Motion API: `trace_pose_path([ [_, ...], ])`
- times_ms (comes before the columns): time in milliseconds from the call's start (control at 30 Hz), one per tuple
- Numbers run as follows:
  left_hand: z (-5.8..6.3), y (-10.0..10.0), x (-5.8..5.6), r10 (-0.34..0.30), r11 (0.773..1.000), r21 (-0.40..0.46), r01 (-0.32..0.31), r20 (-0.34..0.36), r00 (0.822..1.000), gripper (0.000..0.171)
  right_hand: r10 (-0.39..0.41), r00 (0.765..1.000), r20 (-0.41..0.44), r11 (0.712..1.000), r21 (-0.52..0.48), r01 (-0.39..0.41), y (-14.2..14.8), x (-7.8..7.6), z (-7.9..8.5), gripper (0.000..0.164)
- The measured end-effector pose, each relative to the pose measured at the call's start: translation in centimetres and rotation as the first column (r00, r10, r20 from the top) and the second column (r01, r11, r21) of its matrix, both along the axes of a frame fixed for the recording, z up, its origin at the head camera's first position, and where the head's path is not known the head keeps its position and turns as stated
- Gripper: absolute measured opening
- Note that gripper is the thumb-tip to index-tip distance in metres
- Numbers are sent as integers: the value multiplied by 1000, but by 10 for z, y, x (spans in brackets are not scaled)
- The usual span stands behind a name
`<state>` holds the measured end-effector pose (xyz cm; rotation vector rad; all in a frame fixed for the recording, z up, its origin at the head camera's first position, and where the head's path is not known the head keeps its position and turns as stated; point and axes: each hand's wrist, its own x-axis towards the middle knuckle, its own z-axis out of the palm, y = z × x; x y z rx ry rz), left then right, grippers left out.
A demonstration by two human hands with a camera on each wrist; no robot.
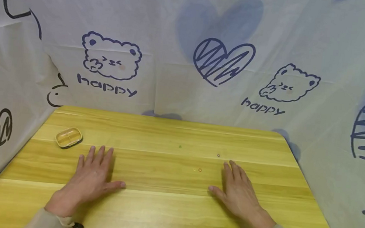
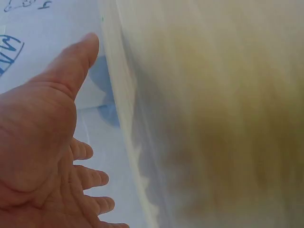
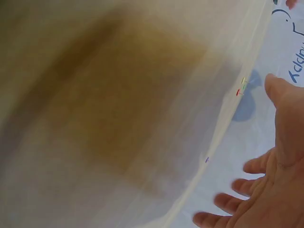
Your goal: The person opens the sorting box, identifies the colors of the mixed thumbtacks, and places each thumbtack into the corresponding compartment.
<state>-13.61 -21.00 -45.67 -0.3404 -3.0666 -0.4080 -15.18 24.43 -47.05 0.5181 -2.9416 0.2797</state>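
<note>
In the head view my left hand (image 1: pixel 90 178) is held palm down over the left side of the wooden table (image 1: pixel 158 215), fingers spread and straight, holding nothing. Beyond its fingertips lies a small yellow divided box (image 1: pixel 69 137). Across from it my right hand (image 1: pixel 239 190) is also palm down with straight fingers and nothing in its grasp. Near its fingertips is a tiny purple ring (image 1: pixel 218 155). Further left are an orange ring (image 1: pixel 200 170), a tiny yellow piece (image 1: pixel 194 170) and a tiny green piece (image 1: pixel 180 147). Both wrist views show bare palms.
White cloth printed with bears, hearts and "happy" hangs behind the table (image 1: pixel 171 90) and along both sides. The table's far edge meets the back cloth, and its far corners are rounded. Each wrist has a beige sleeve or band on it.
</note>
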Motion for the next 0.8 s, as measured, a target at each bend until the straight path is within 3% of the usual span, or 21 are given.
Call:
trace_pose_path([
  [200, -4, -24, -14, 57, 998, 46, -54, -69, 996, 89, -11, 999, 36, 1000, 1, 11, -4, 0, 1, 72],
  [400, 4, -56, -35, 195, 978, 102, -185, -108, 975, 74, -33, 998, 62, 999, -8, 33, -5, -2, 2, 63],
  [567, 14, -87, -51, 340, 934, 117, -337, -11, 940, 75, -41, 995, 90, 999, -7, 42, -7, -5, 2, 61],
  [633, 16, -98, -57, 373, 919, 119, -376, 45, 927, 83, -40, 995, 91, 999, -1, 41, -8, -5, 2, 61],
  [800, 13, -122, -68, 341, 920, 142, -366, 174, 924, 113, -39, 995, 93, 999, 19, 37, -8, -6, 1, 67],
])
